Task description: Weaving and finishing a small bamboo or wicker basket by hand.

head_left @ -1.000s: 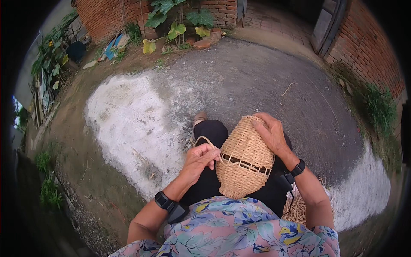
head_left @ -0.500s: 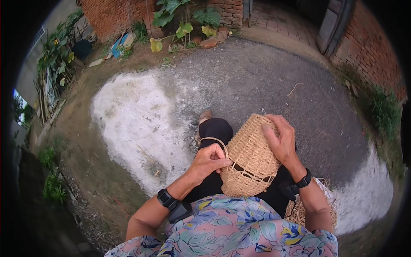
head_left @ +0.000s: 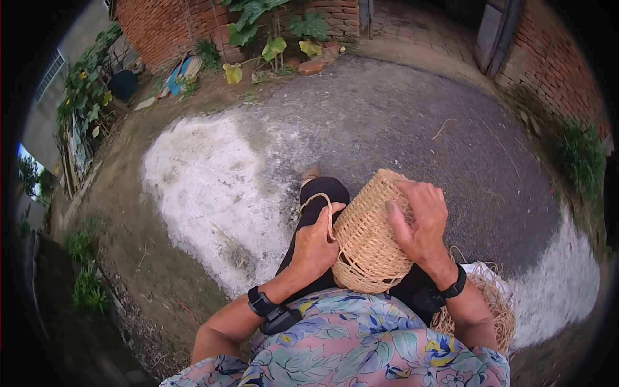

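A tan basket (head_left: 367,242) woven from twisted straw cord rests on its side across my lap, its narrower end pointing away from me. Near its lower end, an open gap shows between the weave rows. My left hand (head_left: 314,250) is closed at the basket's left side, gripping a loose straw cord (head_left: 311,199) that loops up over my knee. Curled over the basket's upper right side is my right hand (head_left: 422,222), its thumb on the weave and some fingertips bent out of sight.
A tangled heap of straw cord (head_left: 487,303) lies at my right hip, beside something white. Under me is dark paving (head_left: 412,116) with a whitish patch (head_left: 206,187) to the left. Leafy plants, brick walls (head_left: 174,29) and a doorway stand beyond.
The basket has rolled a little, so less of its gap shows. My left hand has moved upward along its side with the cord. My right hand has shifted slightly over the weave.
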Action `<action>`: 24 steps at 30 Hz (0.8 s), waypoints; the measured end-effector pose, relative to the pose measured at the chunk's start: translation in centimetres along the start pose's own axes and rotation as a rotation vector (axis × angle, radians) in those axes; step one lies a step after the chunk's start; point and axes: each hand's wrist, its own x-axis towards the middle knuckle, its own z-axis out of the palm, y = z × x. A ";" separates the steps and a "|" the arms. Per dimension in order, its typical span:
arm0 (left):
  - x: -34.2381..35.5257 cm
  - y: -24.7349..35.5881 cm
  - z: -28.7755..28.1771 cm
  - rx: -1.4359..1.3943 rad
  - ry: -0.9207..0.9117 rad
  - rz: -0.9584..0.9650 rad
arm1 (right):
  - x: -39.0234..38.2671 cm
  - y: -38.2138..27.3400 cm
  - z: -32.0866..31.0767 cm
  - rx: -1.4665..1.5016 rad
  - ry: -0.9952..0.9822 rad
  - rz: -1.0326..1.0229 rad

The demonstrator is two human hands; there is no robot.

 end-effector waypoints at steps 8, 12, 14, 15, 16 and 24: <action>0.1 0.3 0.7 0.140 0.093 0.382 | 3.9 0.7 0.1 -0.003 -0.279 0.332; 1.3 0.9 0.2 -0.423 -0.292 -0.068 | 2.2 4.2 4.3 -0.070 -0.273 0.180; 1.7 -1.3 -0.1 -0.529 -0.309 -0.073 | 1.5 4.9 5.2 0.032 -0.325 0.256; 1.7 -2.0 -0.1 -0.631 -0.326 -0.079 | 1.5 5.0 5.3 0.034 -0.333 0.253; 1.6 -1.8 -0.1 -0.395 -0.307 0.040 | 1.7 4.8 5.2 0.035 -0.317 0.237; 0.7 -2.7 -1.6 -0.216 -0.088 0.070 | 1.6 3.8 4.9 0.064 -0.254 0.221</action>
